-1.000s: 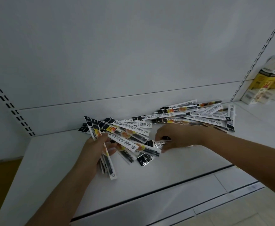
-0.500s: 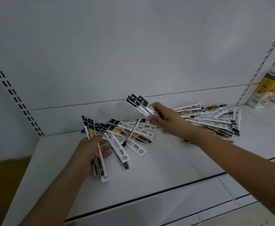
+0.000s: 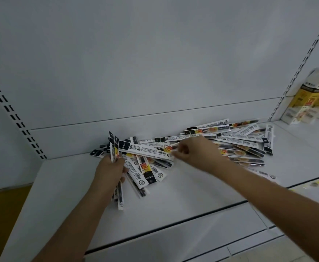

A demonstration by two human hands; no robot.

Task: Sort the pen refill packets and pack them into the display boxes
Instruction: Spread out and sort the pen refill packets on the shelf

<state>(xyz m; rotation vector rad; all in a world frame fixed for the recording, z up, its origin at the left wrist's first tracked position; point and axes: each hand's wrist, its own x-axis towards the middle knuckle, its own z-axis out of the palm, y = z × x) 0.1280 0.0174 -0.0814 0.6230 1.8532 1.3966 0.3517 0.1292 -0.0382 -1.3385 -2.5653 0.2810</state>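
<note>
A loose pile of long, narrow pen refill packets lies on a white shelf against the back panel. My left hand grips a small bundle of packets upright, their black tops sticking up above my fingers and their lower ends hanging below. My right hand pinches the end of two or three packets held level, their black tops reaching toward the left hand's bundle. More packets lie fanned on the shelf under both hands.
Yellow and white display boxes stand on the neighbouring shelf at the far right, blurred. Slotted uprights run up the back wall at both sides. A lower shelf edge juts out below.
My right hand, which had lifted a few packets up from the pile, has brought them down and leftward toward the bundle in my left hand. The left hand has raised its bundle slightly.
</note>
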